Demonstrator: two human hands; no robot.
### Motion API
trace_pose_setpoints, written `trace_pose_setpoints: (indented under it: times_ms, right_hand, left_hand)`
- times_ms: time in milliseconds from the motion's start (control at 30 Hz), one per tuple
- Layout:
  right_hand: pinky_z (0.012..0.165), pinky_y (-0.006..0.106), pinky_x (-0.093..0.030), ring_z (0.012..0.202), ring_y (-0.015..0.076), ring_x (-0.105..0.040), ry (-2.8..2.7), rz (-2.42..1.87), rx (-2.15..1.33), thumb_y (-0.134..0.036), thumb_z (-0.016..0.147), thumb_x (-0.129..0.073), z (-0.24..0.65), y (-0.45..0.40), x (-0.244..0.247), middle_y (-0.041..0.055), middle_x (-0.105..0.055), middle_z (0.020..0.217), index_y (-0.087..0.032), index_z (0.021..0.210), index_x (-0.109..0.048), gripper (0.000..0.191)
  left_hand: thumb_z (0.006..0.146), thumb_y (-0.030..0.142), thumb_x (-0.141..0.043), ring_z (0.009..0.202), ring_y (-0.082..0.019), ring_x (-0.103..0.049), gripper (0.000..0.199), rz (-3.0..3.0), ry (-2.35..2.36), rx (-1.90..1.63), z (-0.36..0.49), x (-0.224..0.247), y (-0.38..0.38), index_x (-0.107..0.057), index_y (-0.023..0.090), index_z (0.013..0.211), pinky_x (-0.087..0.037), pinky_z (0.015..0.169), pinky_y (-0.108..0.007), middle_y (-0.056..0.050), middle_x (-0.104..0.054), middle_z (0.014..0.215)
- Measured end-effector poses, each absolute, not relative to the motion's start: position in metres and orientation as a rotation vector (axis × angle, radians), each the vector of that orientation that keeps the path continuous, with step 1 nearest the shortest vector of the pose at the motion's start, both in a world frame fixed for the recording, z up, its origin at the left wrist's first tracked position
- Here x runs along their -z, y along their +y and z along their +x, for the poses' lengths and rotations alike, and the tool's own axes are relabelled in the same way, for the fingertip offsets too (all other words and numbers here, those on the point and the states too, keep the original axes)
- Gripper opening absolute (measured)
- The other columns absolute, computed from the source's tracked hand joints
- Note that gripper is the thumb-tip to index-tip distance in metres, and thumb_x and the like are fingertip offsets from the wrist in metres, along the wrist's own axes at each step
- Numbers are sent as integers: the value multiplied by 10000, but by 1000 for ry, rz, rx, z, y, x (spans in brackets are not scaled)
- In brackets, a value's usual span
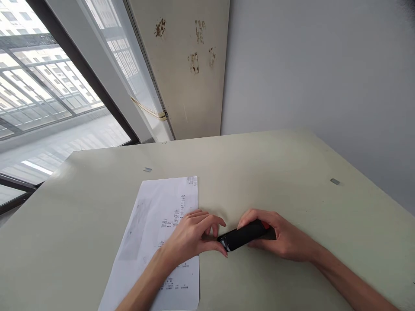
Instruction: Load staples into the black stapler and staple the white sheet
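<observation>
My right hand (279, 235) is wrapped around a black stapler (243, 235) with a red patch near its rear. The stapler lies at a slant, its metal-tipped front pointing left and a little toward me. Around that front end my left hand (197, 233) curves with thumb and fingers apart. Its thumb is right beside the stapler's tip; whether they touch I cannot tell. Beneath my left hand and forearm lies a printed sheet of white paper (168, 194), partly covered by them.
A pale greenish table (259, 172) spreads out under everything. Small grey tape-like scraps lie on it, one at the back left (148, 169) and one at the right (335, 181). Behind stand a grey wall (308, 65), a stained panel (194, 95) and, at left, a window (42, 82).
</observation>
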State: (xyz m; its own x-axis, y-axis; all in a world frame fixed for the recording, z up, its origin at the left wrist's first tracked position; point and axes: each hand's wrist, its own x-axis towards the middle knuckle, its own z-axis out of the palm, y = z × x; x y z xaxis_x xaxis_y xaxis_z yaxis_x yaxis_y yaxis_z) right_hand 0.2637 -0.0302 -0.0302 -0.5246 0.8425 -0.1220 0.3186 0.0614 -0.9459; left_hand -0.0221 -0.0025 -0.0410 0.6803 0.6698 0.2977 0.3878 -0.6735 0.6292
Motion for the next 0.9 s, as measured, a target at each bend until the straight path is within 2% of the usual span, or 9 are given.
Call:
trace_pose_setpoints:
  times_ms: [567, 900]
  right_hand:
    - [717, 316, -462, 858, 206, -625, -1836, -1108, -1450, -230, 913, -735, 255, -35, 37, 27, -731, 1013, -276, 1037, -684, 142]
    - [776, 325, -486, 911, 213, -659, -1814, -1094, -1464, -219, 921, -748, 257, -34, 37, 23, -746, 1057, -286, 1053, -693, 158]
  left_hand:
    - [848, 660, -764, 614, -115, -588, 487, 2407, 805, -696, -23, 48, -1, -653, 226, 1040, -460, 657, -277, 56, -671, 719]
    - [876, 616, -761, 592, -109, -574, 451, 2475, 802, -745, -20, 48, -2, -635, 217, 1045, -447, 640, -274, 65, -658, 723]
